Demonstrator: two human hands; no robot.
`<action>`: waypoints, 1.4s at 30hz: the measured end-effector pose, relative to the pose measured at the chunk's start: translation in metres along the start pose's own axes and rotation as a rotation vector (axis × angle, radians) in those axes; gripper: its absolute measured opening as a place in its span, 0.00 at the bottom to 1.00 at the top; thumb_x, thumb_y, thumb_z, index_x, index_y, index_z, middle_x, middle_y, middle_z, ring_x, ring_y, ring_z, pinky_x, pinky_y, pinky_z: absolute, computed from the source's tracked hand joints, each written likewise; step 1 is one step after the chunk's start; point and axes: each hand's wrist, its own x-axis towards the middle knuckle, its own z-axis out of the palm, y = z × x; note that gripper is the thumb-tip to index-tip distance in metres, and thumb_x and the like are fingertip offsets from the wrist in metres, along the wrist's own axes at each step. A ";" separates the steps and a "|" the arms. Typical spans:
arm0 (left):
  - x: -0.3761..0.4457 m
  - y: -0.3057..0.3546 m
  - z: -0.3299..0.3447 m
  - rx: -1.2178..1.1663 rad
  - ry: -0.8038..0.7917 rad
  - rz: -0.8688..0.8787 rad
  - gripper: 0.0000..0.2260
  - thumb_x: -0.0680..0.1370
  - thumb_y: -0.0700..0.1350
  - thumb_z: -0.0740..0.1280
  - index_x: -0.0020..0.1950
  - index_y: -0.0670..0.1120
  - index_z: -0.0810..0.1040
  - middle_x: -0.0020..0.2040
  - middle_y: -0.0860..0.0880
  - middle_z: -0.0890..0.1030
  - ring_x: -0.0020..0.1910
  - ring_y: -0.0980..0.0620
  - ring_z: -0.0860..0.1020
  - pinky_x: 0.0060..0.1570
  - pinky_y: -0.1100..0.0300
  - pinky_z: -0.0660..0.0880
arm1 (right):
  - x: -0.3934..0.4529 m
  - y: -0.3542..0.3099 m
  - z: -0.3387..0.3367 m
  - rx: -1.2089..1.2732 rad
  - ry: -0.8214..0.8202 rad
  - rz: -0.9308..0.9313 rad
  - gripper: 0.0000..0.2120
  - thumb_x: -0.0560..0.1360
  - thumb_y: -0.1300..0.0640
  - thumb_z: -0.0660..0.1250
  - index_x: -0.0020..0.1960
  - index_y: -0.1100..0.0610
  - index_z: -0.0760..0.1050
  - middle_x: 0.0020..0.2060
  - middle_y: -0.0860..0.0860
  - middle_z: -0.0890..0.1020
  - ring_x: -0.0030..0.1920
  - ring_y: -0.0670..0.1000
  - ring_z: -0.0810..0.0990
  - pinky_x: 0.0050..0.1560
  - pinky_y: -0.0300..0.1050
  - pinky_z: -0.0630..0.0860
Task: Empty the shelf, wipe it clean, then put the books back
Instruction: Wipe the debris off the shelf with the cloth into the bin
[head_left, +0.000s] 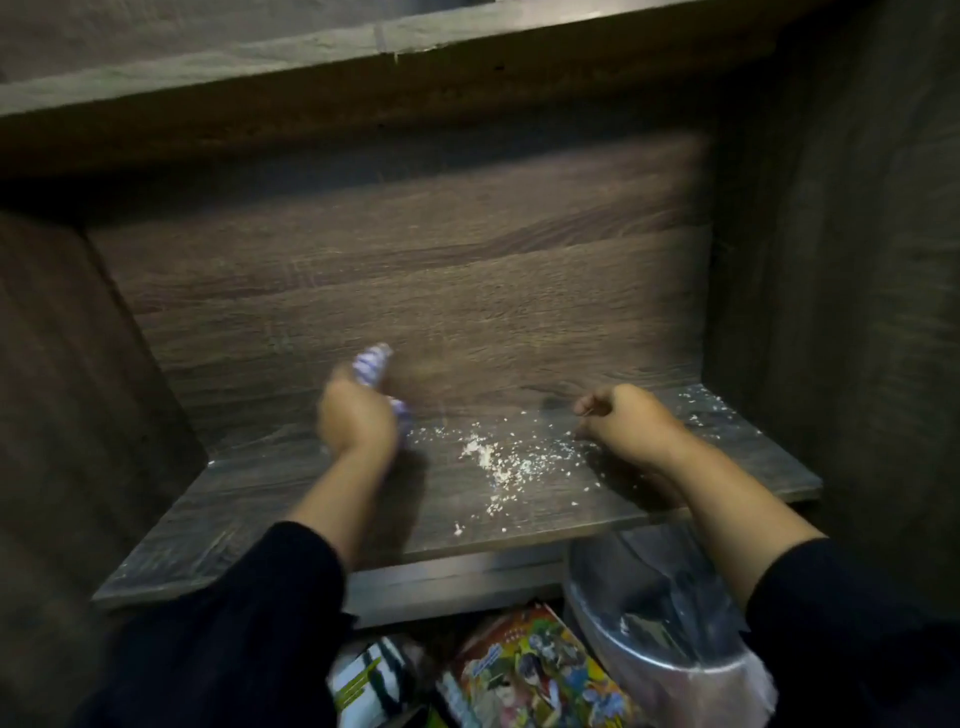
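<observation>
The dark wood shelf (291, 499) holds no books. White crumbs and dust (493, 457) lie scattered over its middle and right side. My left hand (356, 421) grips a blue-and-white striped cloth (373, 366) and is blurred with motion on the shelf, just left of the crumbs. My right hand (626, 421) rests on the shelf to the right of the crumbs with its fingers curled and nothing seen in it. Colourful comic books (530, 675) lie below the shelf's front edge.
A round bin lined with a clear plastic bag (660, 613) stands under the shelf's right front corner. The cabinet's side walls close the shelf in at left (67, 395) and right (831, 291), and another board (311, 67) runs above.
</observation>
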 end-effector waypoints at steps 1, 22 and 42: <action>0.014 -0.011 -0.018 0.019 0.042 0.016 0.18 0.67 0.32 0.70 0.55 0.45 0.79 0.53 0.44 0.83 0.52 0.43 0.81 0.51 0.55 0.76 | 0.000 0.001 0.000 -0.012 0.031 0.002 0.07 0.75 0.62 0.65 0.42 0.50 0.75 0.48 0.53 0.82 0.50 0.53 0.79 0.52 0.43 0.73; -0.029 -0.025 0.064 0.527 -0.537 0.175 0.19 0.76 0.45 0.65 0.66 0.55 0.74 0.68 0.48 0.74 0.67 0.46 0.71 0.65 0.54 0.69 | 0.004 -0.004 -0.001 -0.089 0.069 0.032 0.08 0.76 0.59 0.64 0.42 0.48 0.77 0.52 0.52 0.82 0.54 0.52 0.79 0.58 0.43 0.72; -0.046 -0.057 -0.027 0.692 -0.285 -0.296 0.29 0.82 0.52 0.52 0.78 0.41 0.45 0.78 0.39 0.42 0.77 0.38 0.43 0.76 0.47 0.41 | -0.022 0.032 -0.050 -0.169 0.075 0.085 0.05 0.73 0.59 0.66 0.42 0.51 0.79 0.46 0.53 0.82 0.51 0.54 0.80 0.55 0.45 0.76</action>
